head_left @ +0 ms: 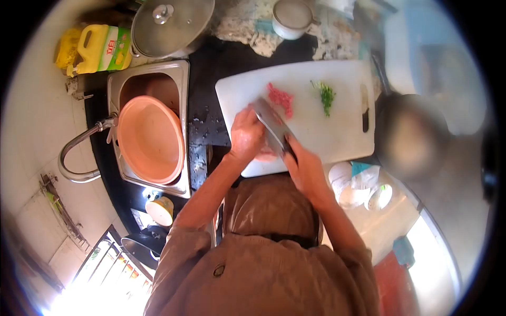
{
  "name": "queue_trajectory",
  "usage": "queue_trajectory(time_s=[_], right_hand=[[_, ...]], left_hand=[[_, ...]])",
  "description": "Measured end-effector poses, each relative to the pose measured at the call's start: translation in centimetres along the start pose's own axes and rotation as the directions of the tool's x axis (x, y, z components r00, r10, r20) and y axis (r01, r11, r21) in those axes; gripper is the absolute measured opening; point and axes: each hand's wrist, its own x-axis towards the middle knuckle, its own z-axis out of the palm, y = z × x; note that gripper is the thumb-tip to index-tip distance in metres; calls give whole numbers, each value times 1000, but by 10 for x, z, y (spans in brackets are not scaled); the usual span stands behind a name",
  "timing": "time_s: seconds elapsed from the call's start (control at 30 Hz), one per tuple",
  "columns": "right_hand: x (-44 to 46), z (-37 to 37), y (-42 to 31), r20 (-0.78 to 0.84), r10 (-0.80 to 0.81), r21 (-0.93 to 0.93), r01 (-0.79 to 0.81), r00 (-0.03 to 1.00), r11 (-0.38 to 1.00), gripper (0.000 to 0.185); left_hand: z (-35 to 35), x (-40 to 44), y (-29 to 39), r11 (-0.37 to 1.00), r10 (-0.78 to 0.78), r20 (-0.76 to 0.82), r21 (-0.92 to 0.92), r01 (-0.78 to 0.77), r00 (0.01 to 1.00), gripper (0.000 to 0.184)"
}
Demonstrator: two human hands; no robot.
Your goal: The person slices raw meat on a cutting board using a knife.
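Note:
My right hand [304, 169] is wrapped round the dark handle of a cleaver [271, 125], whose broad blade slants up and left across a white cutting board [332, 142]. Bits of meat cling to the blade. Close against the blade's left side is my left hand [246, 134], its fingers curled; what they grip is hidden. Pale pink meat [266, 154] shows on the board between this hand and the cleaver. Beyond the blade lies a small pile of chopped red meat [281, 99]. Chopped green herbs [325, 97] sit farther right on the board.
Left of the board, an orange basin [152, 139] stands in a steel sink [182, 79] with a curved faucet [66, 158]. A lidded pot [182, 31] and a yellow jug [95, 50] are behind. At right are a blurred pan [408, 131] and several bowls [350, 196].

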Motion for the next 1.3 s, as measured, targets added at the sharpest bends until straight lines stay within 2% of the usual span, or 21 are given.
queue_trajectory(time_s=[0.03, 0.07, 0.1, 0.17, 0.3, 0.37, 0.4, 0.47, 0.5, 0.57, 0.67, 0.77, 0.8, 0.83, 0.9, 0.93, 1.0, 1.07, 1.17, 1.27, 1.3], right_hand=[[-7, 1, 8, -84, -128, -31, 126, 988, 992, 49], [-13, 4, 16, -134, -193, -53, 187, 972, 981, 48], [-14, 4, 12, -129, -171, -51, 165, 977, 985, 48], [6, 2, 1, 29, 69, 45, -70, 997, 997, 46], [25, 5, -7, 24, -2, 71, 0, 1000, 997, 45], [13, -7, -8, 56, 40, 62, -44, 998, 997, 44], [8, -7, 0, 54, 23, 57, -26, 998, 998, 44], [-14, 3, 18, -167, -225, -21, 224, 960, 974, 44], [-15, 2, 13, -160, -202, -18, 202, 966, 979, 44], [17, 0, 1, 77, 69, 71, -75, 995, 995, 43], [37, 2, -8, 65, -6, 74, 2, 998, 997, 43], [3, -8, 5, 38, -9, 59, 7, 999, 998, 44], [-5, -10, 3, -82, -157, 8, 158, 984, 987, 43], [-1, -8, 4, -80, -155, 12, 156, 985, 988, 43], [4, -6, 1, 48, 59, 63, -62, 997, 996, 43], [21, -4, -1, 101, 70, 70, -77, 992, 995, 44], [45, 0, -4, 74, 7, 58, -12, 997, 998, 44], [24, 0, -6, 63, -13, 46, 10, 998, 999, 45], [11, -11, 8, 33, -70, 49, 69, 997, 996, 45], [5, -13, 1, 99, 69, 80, -77, 993, 994, 46], [21, -11, -2, 94, 59, 78, -66, 994, 995, 46]], left_hand=[[2, 4, -3, 999, 44, -74, 24, -42, 996, 37], [2, 2, -5, 999, 51, -39, 10, -50, 998, 35], [2, -2, -3, 999, 46, -21, -4, -46, 999, 35], [3, 0, -2, 999, 15, -19, 51, -14, 1000, 34], [-5, 1, 1, 1000, -28, 66, 2, 28, 997, 31], [-2, 2, 3, 1000, 8, -1, 10, -8, 1000, 31], [0, 7, -1, 999, 44, -75, 31, -42, 996, 31], [2, 7, -9, 999, 29, -50, 43, -27, 998, 32], [2, 0, -5, 999, 15, -10, 42, -14, 1000, 32], [3, -1, -3, 1000, 11, 5, 10, -11, 1000, 32], [-1, -1, -3, 999, 4, 38, -40, -3, 999, 32], [2, 6, -6, 1000, -8, 15, 26, 8, 1000, 32], [3, 8, -6, 1000, 15, -35, 14, -15, 999, 32], [2, 5, -4, 999, 38, -62, -5, -39, 997, 32], [-2, -1, -1, 1000, 29, -21, -7, -29, 999, 33], [-2, 1, -1, 1000, 9, 2, -17, -9, 1000, 34], [-3, 5, -2, 1000, -1, 11, -24, 2, 1000, 36], [-6, -2, 2, 1000, -1, 39, -11, 2, 999, 36], [1, 13, -4, 1000, 20, -57, 1, -20, 998, 37], [-2, -5, 6, 998, 7, -45, -56, -9, 999, 36], [-1, -1, 4, 999, -6, -43, -54, 4, 999, 34]])
